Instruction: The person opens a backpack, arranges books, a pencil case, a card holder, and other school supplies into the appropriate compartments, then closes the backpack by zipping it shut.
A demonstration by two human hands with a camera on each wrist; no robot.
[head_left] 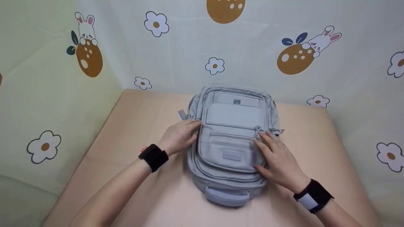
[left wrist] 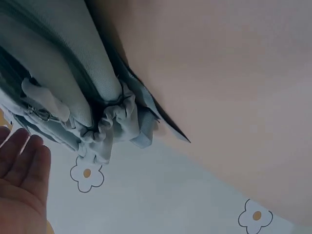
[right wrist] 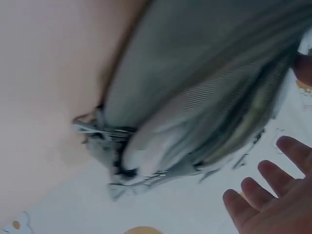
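A light grey-blue backpack (head_left: 233,115) lies front side up, its padded carry handle (head_left: 227,197) at the near end. My left hand (head_left: 180,135) is at the bag's left edge, fingertips on the front panel's rim. In the left wrist view its fingers (left wrist: 30,158) look nearly straight beside the bag. My right hand (head_left: 281,159) rests at the right edge with thumb and fingers spread over the front panel. The right wrist view shows those fingers (right wrist: 273,178) spread and slightly bent. A zipper line (head_left: 232,136) and a small label patch (head_left: 232,156) cross the panel.
The bag lies on a peach-coloured table (head_left: 126,126). Pale curtain walls (head_left: 186,44) printed with flowers and rabbits stand behind and at the sides. A strap tab (head_left: 182,114) sticks out on the bag's left, and a cord (head_left: 277,130) on its right.
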